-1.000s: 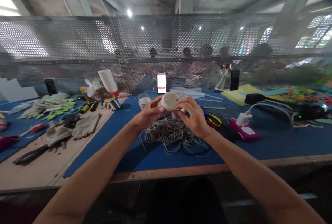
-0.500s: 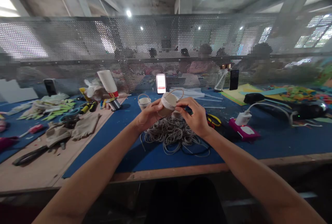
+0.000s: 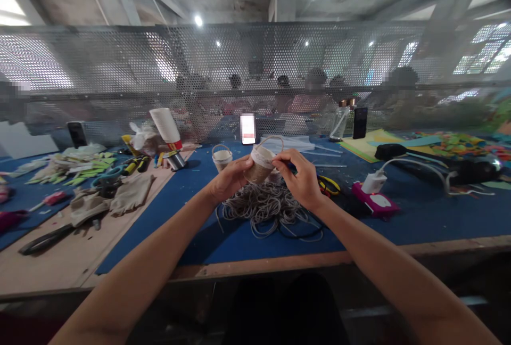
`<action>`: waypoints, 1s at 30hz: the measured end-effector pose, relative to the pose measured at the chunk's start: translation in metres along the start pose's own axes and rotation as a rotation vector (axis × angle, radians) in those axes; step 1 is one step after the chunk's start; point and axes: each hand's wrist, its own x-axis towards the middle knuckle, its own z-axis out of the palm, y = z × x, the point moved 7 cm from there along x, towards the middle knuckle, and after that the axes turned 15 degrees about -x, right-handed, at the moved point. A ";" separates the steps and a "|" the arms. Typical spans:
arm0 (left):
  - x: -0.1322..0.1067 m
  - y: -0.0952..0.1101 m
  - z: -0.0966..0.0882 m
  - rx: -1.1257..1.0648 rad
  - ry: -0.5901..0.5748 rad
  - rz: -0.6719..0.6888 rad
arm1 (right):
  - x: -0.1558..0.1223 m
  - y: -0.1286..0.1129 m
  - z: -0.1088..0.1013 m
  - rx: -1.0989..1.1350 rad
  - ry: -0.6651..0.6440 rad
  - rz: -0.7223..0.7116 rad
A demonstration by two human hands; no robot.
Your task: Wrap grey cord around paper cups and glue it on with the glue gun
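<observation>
Both hands hold a small paper cup basket (image 3: pixel 260 165) wrapped in tan cord, with a thin looped handle on top, above a tangled pile of grey cord (image 3: pixel 263 206) on the blue mat (image 3: pixel 419 217). My left hand (image 3: pixel 228 180) grips its left side. My right hand (image 3: pixel 301 177) pinches the rim and cord on its right side. A second, similar small basket (image 3: pixel 222 156) stands on the mat just behind and to the left.
A stack of white paper cups (image 3: pixel 165 126) leans at the back left beside cloth scraps (image 3: pixel 120 196) and green cut pieces (image 3: pixel 80 166). A white charger on a pink box (image 3: pixel 375 196) lies right. Yellow-handled scissors (image 3: pixel 329 184), phones and a mesh screen (image 3: pixel 255 68) stand behind; people sit beyond it.
The basket has tipped from showing its open mouth to lying more on its side, cord-wrapped wall toward me. My right hand's fingers have shifted up onto its rim.
</observation>
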 end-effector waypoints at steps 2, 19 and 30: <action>0.000 0.000 0.000 -0.004 -0.005 -0.003 | 0.001 -0.001 0.000 0.003 -0.004 -0.008; -0.002 0.032 -0.045 0.161 0.489 0.261 | 0.000 0.015 -0.001 -0.055 0.045 0.019; 0.018 0.033 -0.083 1.004 0.669 0.299 | 0.000 0.034 0.000 -0.087 0.081 0.052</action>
